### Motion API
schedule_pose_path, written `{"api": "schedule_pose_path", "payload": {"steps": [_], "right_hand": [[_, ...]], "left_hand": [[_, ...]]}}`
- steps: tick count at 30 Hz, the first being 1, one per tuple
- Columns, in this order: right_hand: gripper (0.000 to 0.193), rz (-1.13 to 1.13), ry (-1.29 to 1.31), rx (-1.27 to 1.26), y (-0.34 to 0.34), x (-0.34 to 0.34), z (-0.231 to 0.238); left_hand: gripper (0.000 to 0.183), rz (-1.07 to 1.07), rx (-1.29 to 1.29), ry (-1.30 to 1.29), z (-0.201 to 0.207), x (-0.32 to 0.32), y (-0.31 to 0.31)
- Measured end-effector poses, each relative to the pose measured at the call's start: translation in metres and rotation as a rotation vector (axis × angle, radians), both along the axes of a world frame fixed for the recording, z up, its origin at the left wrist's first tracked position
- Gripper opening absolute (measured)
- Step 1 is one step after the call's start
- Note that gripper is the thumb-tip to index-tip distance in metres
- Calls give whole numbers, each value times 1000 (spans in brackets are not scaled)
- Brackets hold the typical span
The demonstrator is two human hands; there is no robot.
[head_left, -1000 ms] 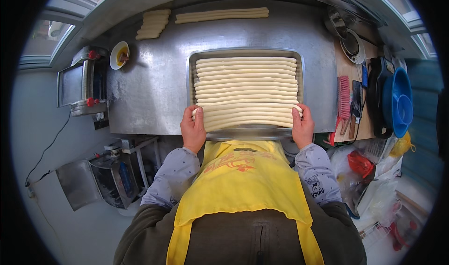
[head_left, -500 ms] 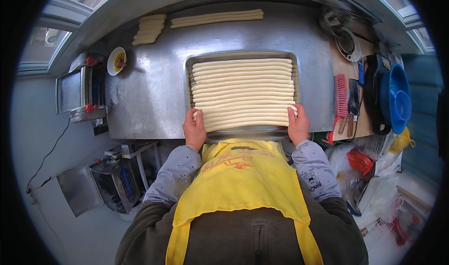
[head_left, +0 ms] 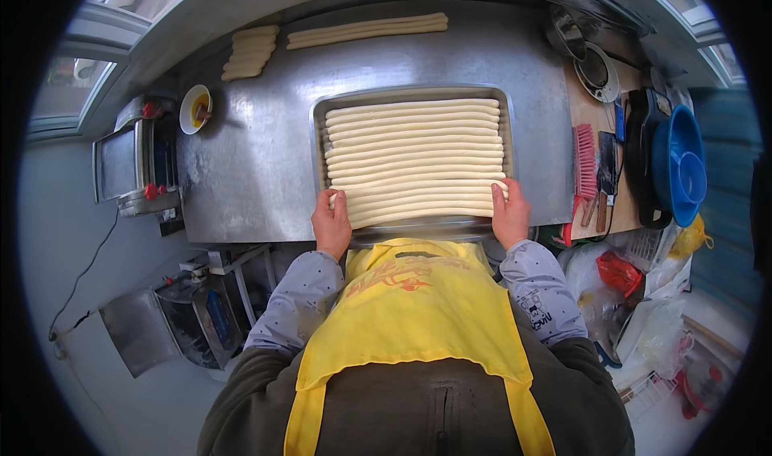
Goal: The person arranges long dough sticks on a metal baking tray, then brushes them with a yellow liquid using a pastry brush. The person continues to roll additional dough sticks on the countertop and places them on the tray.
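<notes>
Left hand point(head_left: 331, 224): curled over the near left corner of the tray point(head_left: 318, 134), fingers on the ends of the nearest dough strips point(head_left: 414, 154). Right hand point(head_left: 511, 211): gripping the near right corner of the same tray, fingertips on the strip ends.

Tray: rectangular metal, on the steel bench point(head_left: 249, 158) at its near edge, directly before the person's yellow apron point(head_left: 410, 311). Dough strips: long, pale, laid side by side across the tray, filling it.

Further dough strips point(head_left: 366, 30): a row at the bench's far edge; a shorter stack point(head_left: 249, 51) to their left. Small bowl point(head_left: 195, 108): far left of the bench, yellow contents. Wooden board point(head_left: 595, 118): right of the bench, bearing a red brush point(head_left: 585, 162) and a cleaver point(head_left: 607, 162). Blue bowls point(head_left: 679, 166): nested, further right.
</notes>
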State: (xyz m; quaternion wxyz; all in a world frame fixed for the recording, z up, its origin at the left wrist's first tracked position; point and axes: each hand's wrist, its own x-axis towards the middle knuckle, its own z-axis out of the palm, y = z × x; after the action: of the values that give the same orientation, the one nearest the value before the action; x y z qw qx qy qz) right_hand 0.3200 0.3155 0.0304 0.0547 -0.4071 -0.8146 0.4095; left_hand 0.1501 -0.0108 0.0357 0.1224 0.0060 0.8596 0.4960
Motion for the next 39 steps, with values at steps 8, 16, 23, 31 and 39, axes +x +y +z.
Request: {"api": "schedule_pose_path", "payload": {"steps": [8,16,23,31,39], "right_hand": [[36,-26,23,-53,3,10,5],[32,82,-52,195,2,-5,-13],[27,156,-306,141,-2,-10,2],[28,164,-381,125,-1,-24,4],[35,249,-319,220,-8,-14,22]], "left_hand": [[29,0,144,21,4,6,-6],[32,-44,-138,12,-19,-2,-7],[33,-69,-134,49,-20,0,-7],[32,-97,-164,68,-18,1,-4],[32,-105,-180,57,-17,2,0]]}}
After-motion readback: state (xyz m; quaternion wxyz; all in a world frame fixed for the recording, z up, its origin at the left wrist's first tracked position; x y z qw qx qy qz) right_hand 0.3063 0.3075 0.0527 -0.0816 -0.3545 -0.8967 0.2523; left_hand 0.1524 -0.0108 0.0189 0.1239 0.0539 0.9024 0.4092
